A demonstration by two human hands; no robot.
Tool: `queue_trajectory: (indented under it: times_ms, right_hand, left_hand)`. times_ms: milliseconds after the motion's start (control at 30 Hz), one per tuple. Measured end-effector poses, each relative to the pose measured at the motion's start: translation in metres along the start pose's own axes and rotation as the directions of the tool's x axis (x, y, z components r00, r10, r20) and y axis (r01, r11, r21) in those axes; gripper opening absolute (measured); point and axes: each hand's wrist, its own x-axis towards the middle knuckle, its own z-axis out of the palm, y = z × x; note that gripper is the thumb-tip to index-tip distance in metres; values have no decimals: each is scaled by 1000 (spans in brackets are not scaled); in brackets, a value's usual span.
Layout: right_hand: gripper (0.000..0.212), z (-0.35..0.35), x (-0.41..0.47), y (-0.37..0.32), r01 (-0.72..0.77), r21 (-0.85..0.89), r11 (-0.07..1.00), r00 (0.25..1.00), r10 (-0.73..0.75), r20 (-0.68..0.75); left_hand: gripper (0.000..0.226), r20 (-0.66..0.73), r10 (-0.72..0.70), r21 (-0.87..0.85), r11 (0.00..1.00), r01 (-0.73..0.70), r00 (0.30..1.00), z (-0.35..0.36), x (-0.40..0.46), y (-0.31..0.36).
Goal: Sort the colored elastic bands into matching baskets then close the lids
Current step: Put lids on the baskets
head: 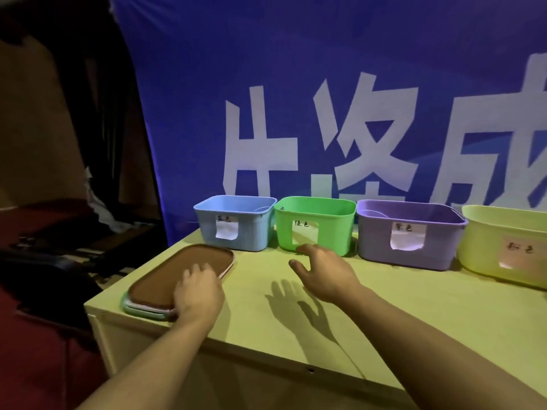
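Note:
Along the table's far edge stand a blue basket (pixel 236 221), a green basket (pixel 315 224), a purple basket (pixel 408 232) and a yellow basket (pixel 509 247), each with a paper label and no lid on. A stack of lids (pixel 165 279), brown on top, lies at the table's left corner. My left hand (pixel 198 291) rests on the stack's near right edge; its fingertips are hidden by the hand. My right hand (pixel 322 270) hovers open above the table in front of the green basket, holding nothing. I see no elastic bands.
The pale wooden table (pixel 384 321) ends close to the lid stack on the left and near side. A blue banner with large white characters (pixel 325 128) hangs right behind the baskets. Dark clutter (pixel 44 261) lies left of the table.

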Motion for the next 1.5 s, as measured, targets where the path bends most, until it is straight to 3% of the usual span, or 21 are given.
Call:
queue_trajectory:
  times_ms: [133, 333, 433, 567, 633, 733, 833, 900, 967, 1100, 1200, 1267, 1367, 1500]
  right_hand:
    - [54, 0, -2, -12, 27, -33, 999, 1000, -27, 16]
    - [52, -9, -3, -13, 32, -62, 998, 999, -30, 35]
    - [54, -24, -3, -11, 38, -61, 997, 999, -38, 7]
    - [60, -53, 3, -5, 44, -21, 999, 998, -45, -43]
    - [67, -69, 6, 0, 33, 45, 998, 997, -30, -71]
    - [85, -93, 8, 13, -14, 282, 959, 995, 42, -93]
    - [98, -116, 3, 38, -73, 619, 782, 994, 108, -18]
    - [90, -131, -7, 58, -85, 690, 719, 994, 106, 11]
    - [74, -146, -16, 80, -71, 679, 730, 992, 122, -27]
    - [57, -176, -29, 128, -80, 697, 713, 966, 227, -121]
    - [58, -197, -33, 168, -105, 704, 702, 928, 323, -183]
    - [61, -213, -36, 196, -104, 728, 678, 883, 399, -246]
    - [69, -236, -40, 239, -157, 762, 628, 799, 534, -276]
    - [54, -261, -37, 300, -244, 770, 589, 679, 671, -298]
  left_hand:
    - [21, 7, -23, -9, 1000, 23, 1000, 4, 2, -18]
    - [20, -104, 46, -42, 998, -50, 993, -3, 4, -20]
    - [13, -216, 166, 29, 986, -163, 962, -20, 11, -19]
    - [19, -353, 394, 128, 919, -374, 849, -52, 28, -20]
    - [33, -393, 425, 61, 897, -437, 816, -74, 31, -10]
    - [36, -302, 397, -208, 860, -466, 867, -104, 29, 23]
    - [37, -244, 436, -380, 779, -499, 866, -123, 25, 62]
    - [40, -296, 469, -429, 713, -554, 832, -129, 22, 90]
    - [36, -339, 472, -466, 667, -581, 814, -129, 22, 119]
    - [27, -354, 436, -634, 538, -555, 828, -122, 21, 188]
    - [43, -229, 317, -807, 466, -362, 920, -113, 12, 245]
    - [52, -136, 294, -877, 408, -253, 946, -108, 4, 285]
    - [57, -86, 323, -922, 332, -198, 942, -101, -3, 345]
    - [62, -46, 320, -953, 271, -138, 946, -96, -10, 422]
